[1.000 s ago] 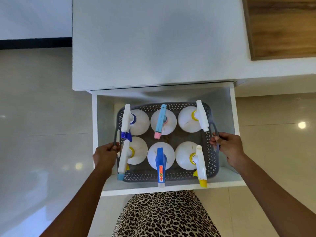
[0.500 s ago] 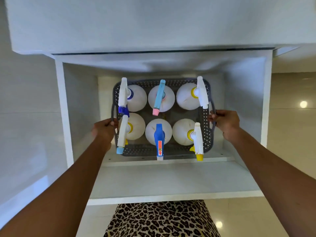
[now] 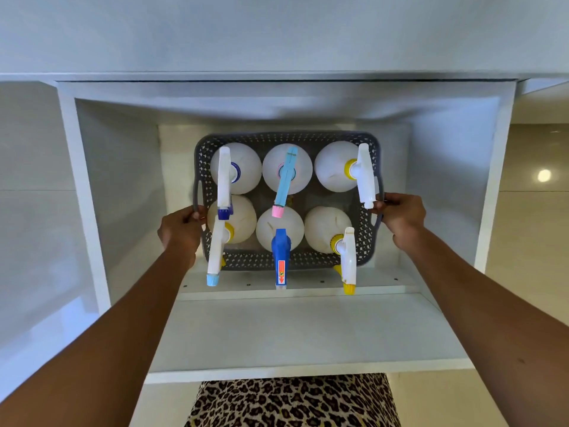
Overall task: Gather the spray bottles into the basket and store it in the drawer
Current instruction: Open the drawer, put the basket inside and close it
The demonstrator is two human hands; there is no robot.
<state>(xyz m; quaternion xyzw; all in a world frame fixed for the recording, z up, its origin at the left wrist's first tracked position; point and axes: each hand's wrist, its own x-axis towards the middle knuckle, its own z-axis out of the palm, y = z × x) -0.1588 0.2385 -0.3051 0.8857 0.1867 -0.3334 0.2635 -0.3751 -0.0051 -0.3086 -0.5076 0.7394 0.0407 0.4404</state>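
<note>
A grey perforated basket [image 3: 286, 139] sits deep inside the open white drawer [image 3: 295, 331], near its back. Several white spray bottles stand in it in two rows, among them one with a light-blue and pink trigger [image 3: 284, 180] and one with a dark blue trigger [image 3: 280, 257]. My left hand [image 3: 180, 231] grips the basket's left handle. My right hand [image 3: 400, 215] grips the right handle. Both arms reach down into the drawer.
The white cabinet top [image 3: 277, 32] overhangs the drawer's back. The drawer's side walls [image 3: 120, 186] stand close to the basket on both sides. A glossy tiled floor [image 3: 535, 211] lies to the right. Leopard-print clothing [image 3: 292, 402] shows below the drawer front.
The basket has gone lower and further back into the drawer with both hands still on its handles. The view has come closer to the drawer.
</note>
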